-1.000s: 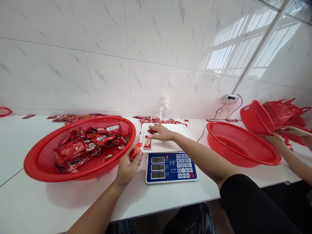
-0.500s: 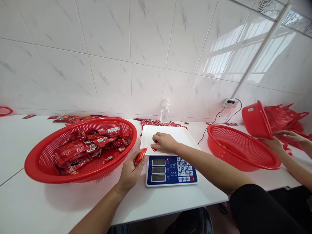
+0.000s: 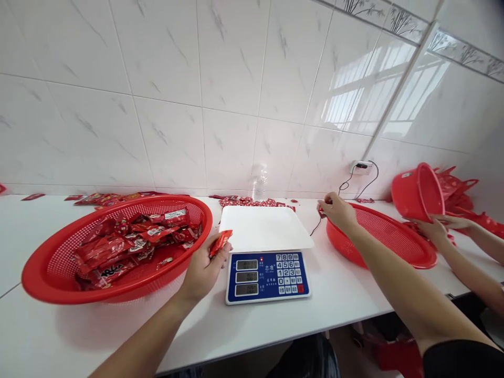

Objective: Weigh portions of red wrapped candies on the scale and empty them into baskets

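Note:
My left hand (image 3: 207,265) is closed around a small red snack packet (image 3: 221,242), just left of the scale's pan. My right hand (image 3: 339,211) reaches out to the left rim of the right-hand red basket (image 3: 378,223), pinching a small dark red packet (image 3: 321,211). The digital scale (image 3: 268,278) stands between my arms, its white pan (image 3: 263,228) bare. To the left, a large red perforated basket (image 3: 39,273) holds a heap of red snack packets (image 3: 134,241).
Loose red packets (image 3: 106,198) lie along the wall behind the left basket. A clear bottle (image 3: 259,182) stands behind the scale near red-and-white wrappers. On the right, a co-worker's hands (image 3: 433,228) hold a tilted red basin (image 3: 413,194). A cord runs from a wall socket (image 3: 361,168).
My right hand has moved right, from the scale's pan to the right basket's rim, with the small packet. The pan is now bare. My left hand still grips its packet.

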Demonstrator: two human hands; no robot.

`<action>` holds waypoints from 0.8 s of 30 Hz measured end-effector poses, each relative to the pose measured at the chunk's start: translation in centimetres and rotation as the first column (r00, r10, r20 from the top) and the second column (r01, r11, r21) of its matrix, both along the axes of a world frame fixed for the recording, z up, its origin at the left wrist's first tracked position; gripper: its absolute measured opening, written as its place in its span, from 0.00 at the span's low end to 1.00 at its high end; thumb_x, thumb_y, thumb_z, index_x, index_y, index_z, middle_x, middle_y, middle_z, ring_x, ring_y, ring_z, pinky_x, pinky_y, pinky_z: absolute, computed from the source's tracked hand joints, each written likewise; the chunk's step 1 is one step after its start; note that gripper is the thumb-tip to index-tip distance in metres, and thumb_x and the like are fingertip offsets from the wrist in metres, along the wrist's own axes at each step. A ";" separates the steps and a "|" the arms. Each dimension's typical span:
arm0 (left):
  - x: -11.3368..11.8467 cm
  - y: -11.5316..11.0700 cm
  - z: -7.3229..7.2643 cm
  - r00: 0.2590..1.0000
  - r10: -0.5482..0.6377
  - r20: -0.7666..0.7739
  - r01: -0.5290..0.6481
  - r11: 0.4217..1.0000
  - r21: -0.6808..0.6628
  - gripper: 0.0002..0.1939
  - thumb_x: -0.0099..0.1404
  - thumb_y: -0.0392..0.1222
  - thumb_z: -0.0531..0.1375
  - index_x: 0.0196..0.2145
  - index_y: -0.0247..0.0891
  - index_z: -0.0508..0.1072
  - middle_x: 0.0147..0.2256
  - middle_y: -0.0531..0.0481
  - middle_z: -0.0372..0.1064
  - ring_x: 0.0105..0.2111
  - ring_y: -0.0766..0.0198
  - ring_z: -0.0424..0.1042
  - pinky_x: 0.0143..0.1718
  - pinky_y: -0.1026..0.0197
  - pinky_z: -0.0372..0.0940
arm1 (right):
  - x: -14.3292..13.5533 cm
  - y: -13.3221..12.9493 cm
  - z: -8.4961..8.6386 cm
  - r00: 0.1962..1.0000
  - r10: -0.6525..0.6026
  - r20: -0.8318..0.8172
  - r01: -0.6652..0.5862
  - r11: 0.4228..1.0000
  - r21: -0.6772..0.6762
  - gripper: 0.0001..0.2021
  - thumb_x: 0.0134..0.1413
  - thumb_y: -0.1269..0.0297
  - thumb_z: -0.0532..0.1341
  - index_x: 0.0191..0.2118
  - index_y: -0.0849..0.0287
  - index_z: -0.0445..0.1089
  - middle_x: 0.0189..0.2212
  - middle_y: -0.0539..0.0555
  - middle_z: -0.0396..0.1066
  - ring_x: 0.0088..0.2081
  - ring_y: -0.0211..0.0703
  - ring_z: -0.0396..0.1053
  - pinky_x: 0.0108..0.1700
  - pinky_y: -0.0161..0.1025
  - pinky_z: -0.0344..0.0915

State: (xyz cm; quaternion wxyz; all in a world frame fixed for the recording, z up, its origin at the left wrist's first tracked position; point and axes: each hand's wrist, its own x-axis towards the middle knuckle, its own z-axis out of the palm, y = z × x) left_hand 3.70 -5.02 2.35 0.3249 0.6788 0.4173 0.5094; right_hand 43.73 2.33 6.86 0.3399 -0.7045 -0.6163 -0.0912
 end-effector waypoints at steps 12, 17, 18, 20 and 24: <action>5.6 11.5 3.4 0.587 -0.112 -0.802 0.123 0.991 -0.048 0.37 0.54 0.49 0.62 0.60 0.38 0.59 0.56 0.40 0.64 0.52 0.50 0.66 0.50 0.57 0.60 | 4.8 -0.6 -4.0 0.991 -0.121 0.051 0.129 0.972 -0.197 0.23 0.59 0.51 0.48 0.54 0.59 0.62 0.53 0.71 0.62 0.55 0.69 0.59 0.46 0.61 0.58; 4.7 12.7 2.9 0.434 -0.135 -0.891 0.186 0.981 -0.058 0.30 0.58 0.46 0.59 0.57 0.39 0.64 0.57 0.40 0.63 0.54 0.50 0.64 0.52 0.56 0.58 | -0.1 0.3 -2.8 0.986 0.051 0.161 -0.017 0.978 -0.206 0.23 0.59 0.55 0.52 0.57 0.60 0.61 0.59 0.69 0.56 0.61 0.69 0.49 0.55 0.68 0.46; 4.6 12.8 2.8 0.433 -0.117 -0.894 0.181 0.983 -0.042 0.25 0.60 0.45 0.57 0.55 0.39 0.66 0.54 0.42 0.66 0.52 0.51 0.66 0.51 0.57 0.59 | -1.5 0.4 -2.7 0.977 0.113 0.181 -0.073 0.974 -0.213 0.23 0.60 0.56 0.52 0.57 0.60 0.62 0.59 0.68 0.56 0.61 0.67 0.49 0.56 0.67 0.46; 4.4 12.7 2.6 0.438 -0.093 -0.894 0.151 0.988 -0.029 0.21 0.62 0.43 0.54 0.52 0.41 0.69 0.50 0.45 0.70 0.49 0.54 0.69 0.48 0.58 0.61 | -4.7 0.5 -2.5 0.939 0.269 0.215 -0.216 0.946 -0.241 0.21 0.61 0.57 0.52 0.57 0.58 0.62 0.59 0.64 0.58 0.62 0.59 0.50 0.59 0.59 0.48; 3.9 12.5 2.8 0.458 -0.044 -0.888 0.072 0.997 -0.013 0.22 0.64 0.46 0.52 0.55 0.40 0.66 0.54 0.45 0.67 0.53 0.53 0.66 0.51 0.57 0.60 | -11.7 0.5 -3.0 0.797 0.557 0.232 -0.474 0.816 -0.330 0.21 0.61 0.56 0.54 0.59 0.52 0.62 0.59 0.54 0.61 0.61 0.46 0.55 0.61 0.46 0.51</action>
